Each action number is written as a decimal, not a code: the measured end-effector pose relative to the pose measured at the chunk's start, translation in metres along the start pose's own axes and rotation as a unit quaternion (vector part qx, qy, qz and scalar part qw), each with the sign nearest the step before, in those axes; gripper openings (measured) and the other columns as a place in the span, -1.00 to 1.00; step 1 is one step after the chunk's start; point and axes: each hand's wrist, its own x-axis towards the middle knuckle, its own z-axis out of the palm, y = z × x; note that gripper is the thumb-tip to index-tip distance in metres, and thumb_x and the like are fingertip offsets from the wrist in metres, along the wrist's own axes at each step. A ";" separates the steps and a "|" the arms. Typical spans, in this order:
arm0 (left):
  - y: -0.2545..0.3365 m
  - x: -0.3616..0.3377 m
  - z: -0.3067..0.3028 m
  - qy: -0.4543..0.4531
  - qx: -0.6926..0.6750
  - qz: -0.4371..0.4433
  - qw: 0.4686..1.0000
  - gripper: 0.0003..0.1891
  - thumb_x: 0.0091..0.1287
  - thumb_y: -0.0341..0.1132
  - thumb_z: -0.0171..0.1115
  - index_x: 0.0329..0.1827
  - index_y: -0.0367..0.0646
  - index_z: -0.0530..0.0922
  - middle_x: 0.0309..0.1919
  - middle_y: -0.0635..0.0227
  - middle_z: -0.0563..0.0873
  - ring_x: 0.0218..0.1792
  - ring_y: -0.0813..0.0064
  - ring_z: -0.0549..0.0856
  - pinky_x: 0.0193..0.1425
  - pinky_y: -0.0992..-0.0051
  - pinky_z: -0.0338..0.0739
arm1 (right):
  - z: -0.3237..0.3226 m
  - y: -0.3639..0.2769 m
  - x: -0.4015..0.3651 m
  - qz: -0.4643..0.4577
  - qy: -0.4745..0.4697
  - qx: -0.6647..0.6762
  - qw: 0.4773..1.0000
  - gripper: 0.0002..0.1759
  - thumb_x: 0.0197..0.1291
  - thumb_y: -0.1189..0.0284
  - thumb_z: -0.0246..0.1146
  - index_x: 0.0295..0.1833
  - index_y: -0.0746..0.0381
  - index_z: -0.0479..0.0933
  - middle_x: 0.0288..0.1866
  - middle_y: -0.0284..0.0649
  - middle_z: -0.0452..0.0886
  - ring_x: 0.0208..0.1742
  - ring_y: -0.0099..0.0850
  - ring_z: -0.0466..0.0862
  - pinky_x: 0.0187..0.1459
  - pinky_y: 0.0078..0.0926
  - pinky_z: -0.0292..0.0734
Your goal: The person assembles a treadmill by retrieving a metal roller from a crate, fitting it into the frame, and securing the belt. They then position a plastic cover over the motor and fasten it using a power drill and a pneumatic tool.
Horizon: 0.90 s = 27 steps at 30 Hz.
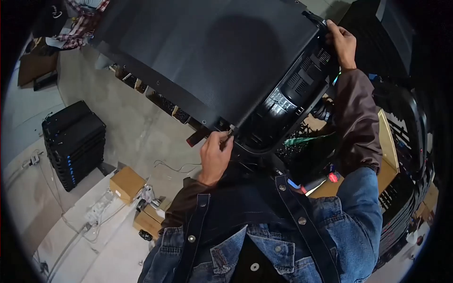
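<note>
In front of me lies a wide black sheet-like cover (188,52) with small holes along its left edge. Along its right side runs a glossy black plastic housing (281,101) with vent slots. My left hand (216,153) is closed in a pinch at the cover's near corner, where a small metallic bit shows by the fingertips. Whatever lies inside that pinch is mostly hidden. At the far right corner my right hand (343,46) has its fingers bent over the end of the housing, thumb and fingertips against its edge.
A stack of black plastic parts (75,141) stands on the left. Small cardboard boxes (127,184) and cables lie near it. Under the cover are compartments of small dark pieces (165,103). On the right are a wooden-sided box (389,141) and stacked black panels. Another person's checked sleeve (80,28) shows upper left.
</note>
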 end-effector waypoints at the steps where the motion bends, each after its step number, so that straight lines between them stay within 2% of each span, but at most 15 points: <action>1: 0.001 -0.003 -0.002 0.022 -0.004 -0.018 1.000 -0.79 0.26 -0.48 0.43 -0.11 -0.32 0.60 -0.37 0.22 0.75 -0.35 0.45 0.74 -0.19 0.49 0.62 | -0.001 0.005 0.002 -0.005 -0.021 -0.001 1.000 -0.56 0.26 0.11 0.41 -0.31 0.34 0.65 -0.43 -0.29 0.67 -0.43 -0.59 0.62 -0.31 -0.62 0.52; 3: -0.006 -0.001 -0.007 0.068 -0.067 -0.060 0.994 -0.79 0.26 -0.48 0.43 -0.11 -0.33 0.60 -0.35 0.25 0.74 -0.35 0.50 0.73 -0.17 0.52 0.62 | -0.006 -0.005 -0.010 -0.006 -0.036 -0.004 0.999 -0.60 0.29 0.15 0.39 -0.25 0.35 0.64 -0.40 -0.29 0.68 -0.40 -0.58 0.63 -0.28 -0.62 0.52; 5: 0.002 0.011 -0.015 0.055 -0.078 -0.050 0.994 -0.80 0.24 -0.48 0.44 -0.14 -0.31 0.62 -0.35 0.28 0.69 -0.38 0.50 0.71 -0.23 0.51 0.60 | 0.000 -0.042 -0.046 -0.039 -0.020 -0.016 0.999 -0.50 0.33 0.08 0.36 0.03 0.36 0.62 -0.30 -0.27 0.69 -0.29 -0.55 0.67 -0.20 -0.62 0.52; 6: 0.005 0.019 -0.019 0.018 0.022 0.012 1.000 -0.80 0.21 -0.46 0.46 -0.15 -0.26 0.63 -0.34 0.29 0.68 -0.40 0.43 0.71 -0.26 0.47 0.60 | -0.007 -0.023 -0.045 -0.115 0.011 0.028 0.993 -0.54 0.39 0.16 0.32 0.10 0.36 0.57 -0.24 -0.26 0.69 -0.18 -0.54 0.69 -0.13 -0.62 0.51; 9: 0.011 0.027 -0.016 -0.043 0.203 0.122 0.971 -0.79 0.15 -0.35 0.50 -0.21 -0.13 0.66 -0.33 0.33 0.63 -0.39 0.25 0.69 -0.32 0.35 0.57 | -0.032 0.034 -0.090 -0.215 0.226 0.144 0.939 -0.70 0.42 0.28 0.29 -0.01 0.33 0.58 -0.32 -0.33 0.64 -0.28 -0.59 0.59 -0.16 -0.60 0.48; 10: 0.012 0.030 -0.014 -0.044 0.245 0.163 0.955 -0.78 0.14 -0.32 0.51 -0.21 -0.12 0.66 -0.33 0.33 0.62 -0.38 0.21 0.69 -0.32 0.34 0.56 | -0.036 0.045 -0.123 -0.167 0.271 0.132 0.939 -0.72 0.42 0.29 0.29 -0.04 0.33 0.60 -0.35 -0.33 0.63 -0.34 -0.61 0.54 -0.22 -0.59 0.47; 12: 0.019 0.036 -0.011 -0.058 0.270 0.182 0.944 -0.77 0.13 -0.25 0.52 -0.26 -0.13 0.65 -0.36 0.32 0.60 -0.38 0.15 0.69 -0.35 0.31 0.55 | -0.035 0.109 -0.191 0.007 0.227 0.124 0.966 -0.78 0.40 0.36 0.25 -0.14 0.33 0.60 -0.36 -0.31 0.64 -0.34 -0.54 0.60 -0.26 -0.55 0.51; 13: 0.021 0.039 -0.012 -0.088 0.301 0.174 0.933 -0.76 0.14 -0.22 0.51 -0.30 -0.13 0.65 -0.36 0.31 0.60 -0.39 0.14 0.69 -0.37 0.29 0.54 | -0.024 0.137 -0.226 0.083 0.165 0.066 0.981 -0.78 0.36 0.37 0.28 -0.19 0.33 0.63 -0.35 -0.30 0.68 -0.32 -0.52 0.64 -0.24 -0.48 0.53; 14: 0.024 0.041 -0.013 -0.117 0.335 0.165 0.920 -0.76 0.15 -0.18 0.50 -0.33 -0.13 0.64 -0.36 0.31 0.60 -0.40 0.12 0.69 -0.39 0.27 0.54 | -0.009 0.214 -0.261 0.156 0.052 0.078 0.983 -0.77 0.32 0.35 0.31 -0.17 0.34 0.65 -0.34 -0.23 0.71 -0.29 -0.50 0.67 -0.21 -0.47 0.56; 15: 0.026 0.045 -0.012 -0.126 0.318 0.147 0.928 -0.72 0.18 -0.11 0.47 -0.39 -0.14 0.66 -0.38 0.28 0.64 -0.37 0.10 0.68 -0.35 0.21 0.50 | -0.003 0.195 -0.294 0.226 -0.075 -0.109 0.965 -0.72 0.28 0.27 0.35 -0.21 0.32 0.68 -0.28 -0.10 0.74 -0.25 -0.28 0.73 -0.15 -0.33 0.59; 16: 0.025 0.046 -0.011 -0.131 0.319 0.153 0.926 -0.72 0.18 -0.11 0.47 -0.39 -0.14 0.66 -0.38 0.28 0.64 -0.37 0.10 0.68 -0.35 0.21 0.50 | 0.011 0.238 -0.323 0.250 -0.158 -0.189 0.936 -0.66 0.24 0.22 0.37 -0.12 0.31 0.66 -0.16 0.05 0.73 -0.13 0.02 0.72 -0.07 -0.14 0.61; 18: 0.023 0.047 -0.010 -0.155 0.363 0.125 0.910 -0.71 0.17 -0.11 0.48 -0.39 -0.16 0.66 -0.39 0.25 0.65 -0.37 0.08 0.68 -0.33 0.17 0.50 | 0.040 0.275 -0.371 0.274 -0.144 -0.330 0.892 -0.61 0.19 0.23 0.40 -0.05 0.31 0.59 -0.07 0.15 0.68 -0.03 0.18 0.66 -0.03 0.03 0.58; 21: 0.023 0.047 -0.009 -0.171 0.379 0.103 0.904 -0.70 0.16 -0.10 0.48 -0.39 -0.17 0.68 -0.36 0.22 0.68 -0.34 0.05 0.69 -0.30 0.15 0.51 | 0.067 0.284 -0.394 0.304 -0.074 -0.326 0.892 -0.59 0.15 0.27 0.41 -0.02 0.31 0.53 -0.06 0.17 0.65 0.00 0.17 0.65 -0.04 0.08 0.59; 24: 0.018 0.046 -0.010 -0.167 0.371 0.134 0.904 -0.70 0.18 -0.11 0.47 -0.37 -0.19 0.68 -0.34 0.20 0.69 -0.33 0.05 0.70 -0.29 0.16 0.52 | 0.084 0.289 -0.402 0.220 -0.033 -0.325 0.919 -0.64 0.12 0.32 0.42 -0.07 0.30 0.54 -0.11 0.14 0.66 -0.04 0.16 0.65 -0.05 0.09 0.59; 27: 0.010 0.047 -0.017 -0.178 0.333 0.191 0.906 -0.73 0.24 -0.14 0.44 -0.35 -0.18 0.64 -0.34 0.21 0.65 -0.37 0.04 0.70 -0.37 0.15 0.52 | 0.088 0.304 -0.400 0.242 -0.007 -0.336 0.910 -0.75 0.13 0.38 0.37 -0.13 0.28 0.60 -0.13 0.10 0.66 -0.06 0.13 0.68 -0.06 0.05 0.63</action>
